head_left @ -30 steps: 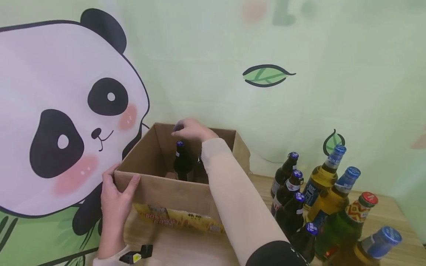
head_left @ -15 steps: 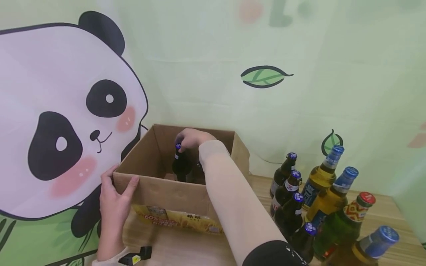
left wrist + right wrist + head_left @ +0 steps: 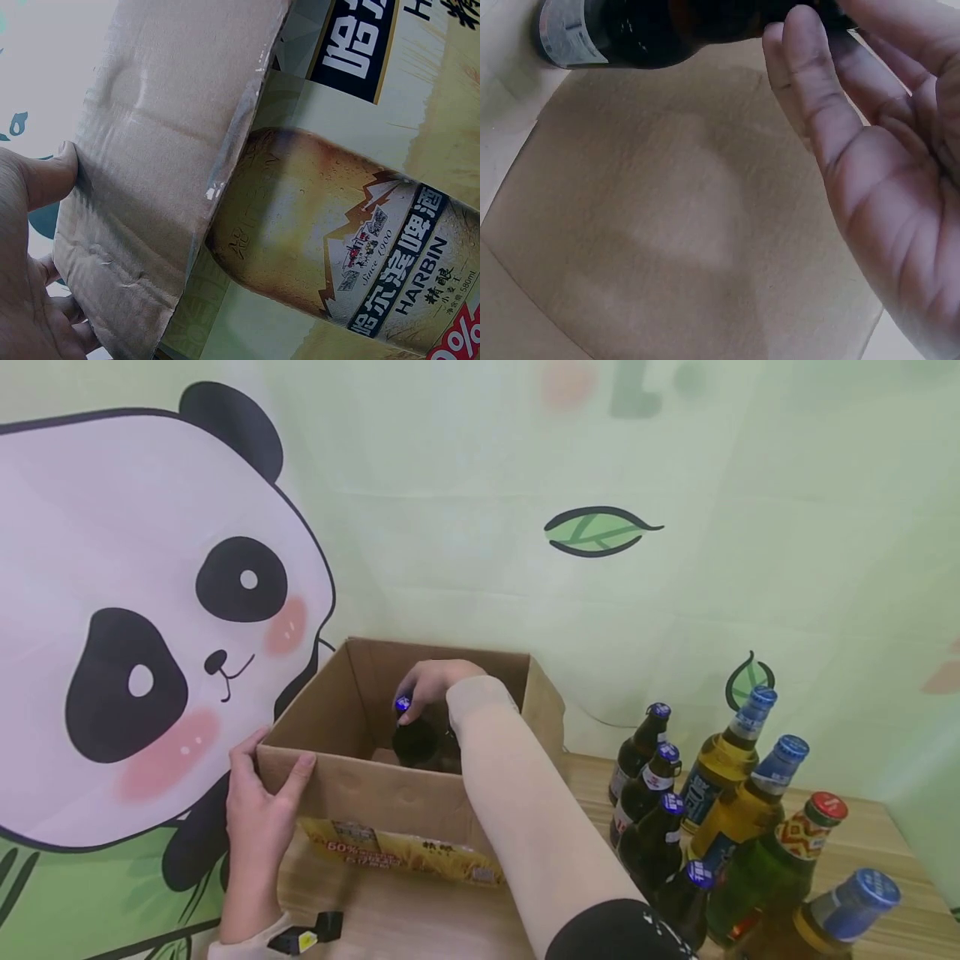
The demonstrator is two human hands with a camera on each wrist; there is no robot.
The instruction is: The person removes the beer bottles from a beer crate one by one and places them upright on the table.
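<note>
Inside an open cardboard box (image 3: 390,781), my right hand (image 3: 437,681) grips a dark glass beer bottle (image 3: 415,742) by its neck, just under the blue cap. The bottle looks tilted in the head view. In the right wrist view, the dark bottle (image 3: 649,34) runs across the top, its pale label near the base, with my fingers (image 3: 810,71) at the neck. My left hand (image 3: 262,810) holds the box's front left corner, thumb on the front wall. In the left wrist view, that thumb presses the bent cardboard edge (image 3: 150,150). A dark shape beside the right sleeve is mostly hidden.
Several small dark bottles (image 3: 647,777) with blue caps stand on the wooden table right of the box. Beside them are yellow bottles (image 3: 727,777) with blue tops and a green bottle (image 3: 772,868) with a red cap. A panda-printed backdrop (image 3: 450,527) rises behind.
My right hand has lowered from above the bottle onto its neck and now grips it. The bottle's cap has shifted lower and the bottle has tilted. The left hand stays at the corner.
</note>
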